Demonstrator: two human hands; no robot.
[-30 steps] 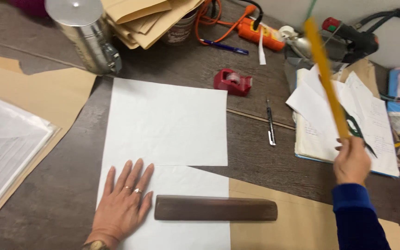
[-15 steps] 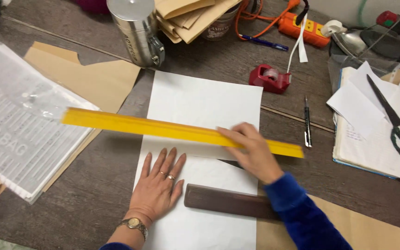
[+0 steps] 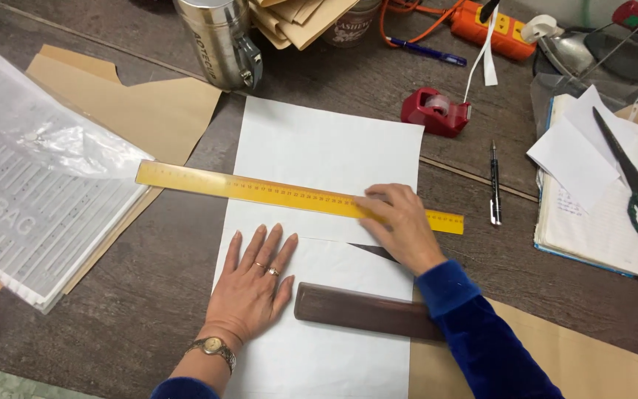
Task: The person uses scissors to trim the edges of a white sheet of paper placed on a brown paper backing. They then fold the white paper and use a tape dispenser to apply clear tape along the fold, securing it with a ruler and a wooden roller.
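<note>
So the long yellow ruler (image 3: 297,196) is down on the white sheet of paper (image 3: 326,148) now. A second ago it was up in the air at the right side of the frame, half a second ago it was swinging in over the sheet. Now it lies across the middle of the frame, slightly tilted, its left end poking out past the paper over the dark wooden table (image 3: 149,281). To me that reads as lining up an edge.

The right hand (image 3: 396,222) lies on the ruler's right part, fingers flat, pressing rather than gripping. The left hand (image 3: 252,284) is spread open, palm down on the paper at lower centre, holding nothing. It hasn't moved.

A dark brown wooden bar (image 3: 363,310) sits on the lower paper, its right end hidden under the blue sleeve (image 3: 481,340). The right hand also covers part of the ruler, and I can't make out what the dark wedge (image 3: 374,251) just below it is.
</note>
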